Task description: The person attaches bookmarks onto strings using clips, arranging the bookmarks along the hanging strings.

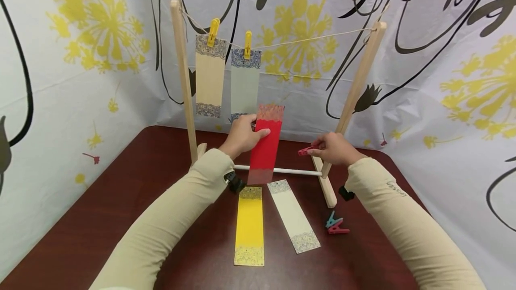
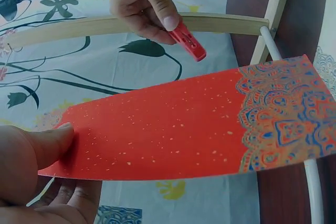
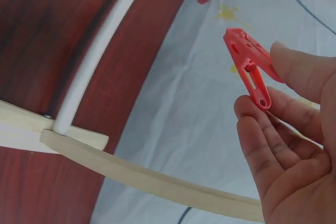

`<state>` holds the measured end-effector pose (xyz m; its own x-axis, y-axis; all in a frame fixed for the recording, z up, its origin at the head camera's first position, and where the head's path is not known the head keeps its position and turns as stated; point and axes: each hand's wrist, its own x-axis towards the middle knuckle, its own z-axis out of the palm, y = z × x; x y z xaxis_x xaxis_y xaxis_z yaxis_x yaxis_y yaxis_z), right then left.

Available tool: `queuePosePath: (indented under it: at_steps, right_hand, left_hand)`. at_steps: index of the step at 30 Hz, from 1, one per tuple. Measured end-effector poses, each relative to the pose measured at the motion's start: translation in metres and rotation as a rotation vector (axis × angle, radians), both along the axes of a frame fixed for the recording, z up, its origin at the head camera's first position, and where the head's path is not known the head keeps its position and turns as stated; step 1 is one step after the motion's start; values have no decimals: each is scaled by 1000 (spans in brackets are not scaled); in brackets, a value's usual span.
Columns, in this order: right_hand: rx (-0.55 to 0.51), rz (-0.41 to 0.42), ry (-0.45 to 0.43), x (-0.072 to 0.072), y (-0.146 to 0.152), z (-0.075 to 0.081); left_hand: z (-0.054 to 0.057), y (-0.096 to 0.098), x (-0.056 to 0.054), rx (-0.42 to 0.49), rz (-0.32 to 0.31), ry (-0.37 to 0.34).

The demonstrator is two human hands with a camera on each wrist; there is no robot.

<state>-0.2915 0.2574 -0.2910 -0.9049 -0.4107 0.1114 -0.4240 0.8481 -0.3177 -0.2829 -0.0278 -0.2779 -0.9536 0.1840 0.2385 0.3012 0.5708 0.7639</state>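
Pinching red card (image 1: 267, 149) in left hand (image 1: 243, 134), in front of the white rod (image 1: 298, 172); right hand (image 1: 334, 148) pinches a red clothespin (image 3: 240, 51), apart from the card (yellow card (image 1: 249, 220) and cream card (image 1: 293, 216) lie on the desk (image 1: 105, 223)).

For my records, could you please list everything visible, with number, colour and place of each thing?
Floral sheet: 1, mostly white, background
Wood-grain table: 1, dark brown, foreground
Wooden frame: 1, pale tan, on table
Thin string: 1, whitish, across frame's top
Round rod: 1, white, low across frame
Yellow plastic clips: 2, yellow, on string
Hanging rectangular strips: 2, beige and pale grey, on string
Lying rectangular strips: 2, yellow and cream, on table
Small plastic clips: 2, blue and red, on table
Red rectangular strip: 1, red, in left hand
Red plastic clip: 1, red, in right hand
Left hand: 1, bare, centre
Right hand: 1, bare, right
Sleeves: 2, beige, on both forearms
Wristbands: 2, black, on both wrists
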Motion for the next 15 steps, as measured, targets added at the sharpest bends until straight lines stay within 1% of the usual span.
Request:
queuePosePath:
  at_steps: [4, 8, 12, 15]
  right_hand:
    - [7, 3, 23, 1, 0, 10]
    - [4, 7, 56, 2, -1, 22]
    - [-19, 6, 81, 3, -4, 35]
    - [-22, 0, 99, 4, -6, 46]
  left_hand:
    - [6, 5, -2, -1, -7, 1]
    - [12, 9, -2, 18, -33, -2]
    - [19, 11, -2, 13, -50, 20]
    - [24, 12, -4, 17, -55, 24]
